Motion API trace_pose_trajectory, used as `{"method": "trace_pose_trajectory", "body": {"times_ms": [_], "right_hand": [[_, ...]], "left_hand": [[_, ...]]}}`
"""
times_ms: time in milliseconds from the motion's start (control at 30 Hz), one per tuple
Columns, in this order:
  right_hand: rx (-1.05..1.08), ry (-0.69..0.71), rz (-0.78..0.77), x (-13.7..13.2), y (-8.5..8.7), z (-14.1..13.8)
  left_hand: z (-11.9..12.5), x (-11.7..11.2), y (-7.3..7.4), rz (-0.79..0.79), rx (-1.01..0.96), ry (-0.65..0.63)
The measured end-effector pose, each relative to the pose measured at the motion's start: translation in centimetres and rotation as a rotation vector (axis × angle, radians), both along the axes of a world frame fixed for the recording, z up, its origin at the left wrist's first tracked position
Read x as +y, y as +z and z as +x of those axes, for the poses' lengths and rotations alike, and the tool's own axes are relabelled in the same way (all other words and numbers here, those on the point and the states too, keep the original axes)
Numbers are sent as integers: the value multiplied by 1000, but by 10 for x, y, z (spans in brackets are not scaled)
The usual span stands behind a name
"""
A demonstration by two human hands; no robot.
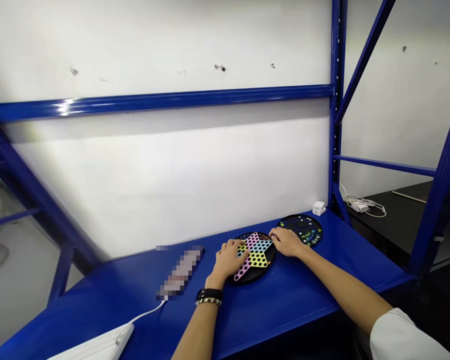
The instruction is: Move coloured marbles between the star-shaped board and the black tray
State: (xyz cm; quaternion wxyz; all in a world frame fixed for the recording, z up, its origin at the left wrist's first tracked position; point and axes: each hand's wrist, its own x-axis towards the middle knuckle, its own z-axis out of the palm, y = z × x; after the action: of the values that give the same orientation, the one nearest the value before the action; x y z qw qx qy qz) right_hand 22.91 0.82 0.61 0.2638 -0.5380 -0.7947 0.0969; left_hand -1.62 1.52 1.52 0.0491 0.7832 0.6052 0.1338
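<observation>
A round black board with a pastel star of holes (255, 254) lies on the blue shelf (292, 295). My left hand (229, 257) rests on its left edge, fingers curled over the rim. My right hand (287, 242) lies at the board's right edge, fingers bent and pointing left; what they hold, if anything, is hidden. Just behind it sits a second round black board (302, 228) with coloured marbles in its holes along the right side.
A small white box (318, 207) stands at the back by the blue upright. A blurred flat item (180, 272) with a white cable lies left of the boards, a white pad (97, 345) at the front left. White cables (363, 205) lie on a dark table at right.
</observation>
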Motion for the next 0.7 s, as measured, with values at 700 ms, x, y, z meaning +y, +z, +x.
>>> {"method": "trace_pose_trajectory", "body": {"times_ms": [700], "right_hand": [[-193,61,1,-2,-9,-3]], "left_hand": [[3,-8,12,-106,-85,-229]]}}
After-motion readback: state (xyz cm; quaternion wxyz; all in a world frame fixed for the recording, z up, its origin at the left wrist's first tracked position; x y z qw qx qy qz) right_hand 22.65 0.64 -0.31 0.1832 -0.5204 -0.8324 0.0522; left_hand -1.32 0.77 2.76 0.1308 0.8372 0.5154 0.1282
